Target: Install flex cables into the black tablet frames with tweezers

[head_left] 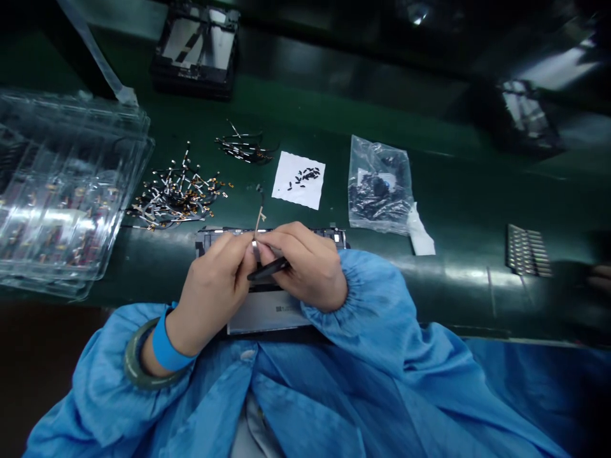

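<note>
My left hand (214, 283) and my right hand (305, 264) meet at the centre, fingertips close together. Both pinch a thin flex cable (258, 224), whose small branched end points up and away from me. A black tool, seemingly tweezers (268, 269), lies under the fingers of my right hand, its tip toward my left hand. Beneath both hands is an opened device (267, 312) with a silver-grey panel and a dark frame; my hands hide much of its upper part.
Clear plastic trays (62, 197) stand at the left, beside a pile of flex cables (176, 194) and a smaller bunch (244, 147). Beyond my hands lie white paper (300, 180) with small black pieces and a plastic bag (379, 184). A black device stack (196, 51) stands behind.
</note>
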A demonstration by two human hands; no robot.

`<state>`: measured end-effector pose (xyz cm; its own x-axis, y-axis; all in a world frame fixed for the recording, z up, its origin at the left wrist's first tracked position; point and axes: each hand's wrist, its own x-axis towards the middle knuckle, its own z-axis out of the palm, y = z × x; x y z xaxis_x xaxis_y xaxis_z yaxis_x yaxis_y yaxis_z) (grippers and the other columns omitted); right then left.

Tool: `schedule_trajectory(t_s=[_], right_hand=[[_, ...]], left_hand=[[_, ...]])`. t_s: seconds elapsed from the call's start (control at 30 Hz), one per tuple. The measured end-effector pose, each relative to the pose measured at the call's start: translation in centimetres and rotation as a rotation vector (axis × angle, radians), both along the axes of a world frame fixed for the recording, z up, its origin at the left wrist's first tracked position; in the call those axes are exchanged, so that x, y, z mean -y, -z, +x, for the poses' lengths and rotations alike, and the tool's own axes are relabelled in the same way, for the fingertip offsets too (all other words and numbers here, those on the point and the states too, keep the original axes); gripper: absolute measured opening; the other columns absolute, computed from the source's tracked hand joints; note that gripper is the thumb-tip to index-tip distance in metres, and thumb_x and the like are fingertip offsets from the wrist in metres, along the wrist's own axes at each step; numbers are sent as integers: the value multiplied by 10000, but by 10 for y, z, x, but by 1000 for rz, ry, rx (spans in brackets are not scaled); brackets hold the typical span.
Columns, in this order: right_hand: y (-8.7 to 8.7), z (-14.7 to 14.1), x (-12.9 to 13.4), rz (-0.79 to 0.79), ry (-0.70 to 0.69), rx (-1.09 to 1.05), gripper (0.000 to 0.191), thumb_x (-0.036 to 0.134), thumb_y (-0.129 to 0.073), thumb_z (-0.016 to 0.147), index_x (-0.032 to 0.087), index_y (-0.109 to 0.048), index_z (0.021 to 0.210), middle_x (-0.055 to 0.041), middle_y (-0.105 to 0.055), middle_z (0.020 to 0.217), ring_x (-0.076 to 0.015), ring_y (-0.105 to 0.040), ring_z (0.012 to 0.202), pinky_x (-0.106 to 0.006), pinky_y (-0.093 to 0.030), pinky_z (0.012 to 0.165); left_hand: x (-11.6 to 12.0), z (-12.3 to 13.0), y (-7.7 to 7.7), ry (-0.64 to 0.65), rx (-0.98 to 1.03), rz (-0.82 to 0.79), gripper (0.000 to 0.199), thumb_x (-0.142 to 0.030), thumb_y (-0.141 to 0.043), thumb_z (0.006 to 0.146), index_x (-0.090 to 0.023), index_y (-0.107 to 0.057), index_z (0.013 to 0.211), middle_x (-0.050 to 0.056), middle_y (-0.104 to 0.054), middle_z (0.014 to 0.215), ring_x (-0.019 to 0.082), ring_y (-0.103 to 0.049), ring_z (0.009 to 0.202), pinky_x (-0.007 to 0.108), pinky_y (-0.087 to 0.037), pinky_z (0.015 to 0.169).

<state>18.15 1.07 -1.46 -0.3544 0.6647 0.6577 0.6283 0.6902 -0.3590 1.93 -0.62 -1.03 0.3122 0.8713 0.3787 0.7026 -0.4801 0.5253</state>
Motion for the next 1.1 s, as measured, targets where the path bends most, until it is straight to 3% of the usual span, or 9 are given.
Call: schedule_trajectory(t_s=[0.27,0.53,0.6,0.67,0.73,0.77,0.83,0.93,1.1], right_hand=[[0,0,-1,-73,-11,-76,101,191,-545,922,165,-618,857,-34,-692,808,-107,-654,745,-198,-505,678],[-4,4,-4,-171,-17,-178,70,161,-577,856,193,-586,795,-7,-660,760,-109,-617,696,-221,-492,627],[-8,8,-7,-181,77,-295,73,146,-574,834,202,-577,787,8,-628,724,-105,-573,621,-235,-468,572],[-12,13,-10,-142,256,-458,94,144,-550,842,211,-566,777,24,-568,668,-91,-487,524,-243,-415,500],[-13,17,-11,-113,351,-548,108,150,-540,853,215,-560,770,29,-532,647,-86,-444,496,-246,-388,478],[-13,17,-11,-119,319,-536,103,149,-547,850,213,-563,772,25,-538,657,-89,-463,516,-245,-397,490],[-11,16,-10,-178,115,-410,80,133,-571,829,197,-578,781,7,-578,699,-98,-529,590,-238,-433,533],[-8,12,-8,-258,-157,-261,49,129,-612,822,166,-606,790,-12,-623,732,-96,-582,659,-219,-466,580],[-15,7,-10,-541,-3,-502,160,331,-654,854,173,-678,845,-13,-678,776,-98,-615,668,-220,-493,584]], left_hand=[[-2,1,-2,22,27,-75,224,-151,-450,952,-128,-665,1010,42,-658,819,147,-618,751,230,-466,666],[-6,0,-6,32,252,-316,242,-221,-461,928,-203,-703,925,17,-647,742,160,-618,751,256,-491,680],[-6,-3,-7,-29,402,-478,234,-279,-485,917,-206,-707,931,2,-585,640,149,-569,628,259,-461,571],[-6,-6,-10,-85,624,-669,250,-330,-495,918,-197,-701,971,-23,-493,549,109,-436,467,244,-373,443],[-7,-7,-15,-82,833,-832,283,-359,-494,924,-186,-687,1037,-40,-441,509,88,-360,406,229,-306,382],[-8,-7,-18,-58,903,-895,292,-364,-501,922,-183,-682,1063,-40,-449,510,86,-370,398,224,-303,371],[-10,-7,-23,4,973,-990,299,-360,-519,913,-183,-683,1090,-23,-515,549,89,-434,404,222,-338,365],[-12,-5,-26,29,1019,-1020,248,-321,-548,902,-183,-722,1013,4,-599,615,89,-507,447,219,-427,415],[-10,-4,-18,-20,980,-893,191,-299,-604,875,-191,-754,922,35,-643,660,143,-625,655,254,-555,605]])
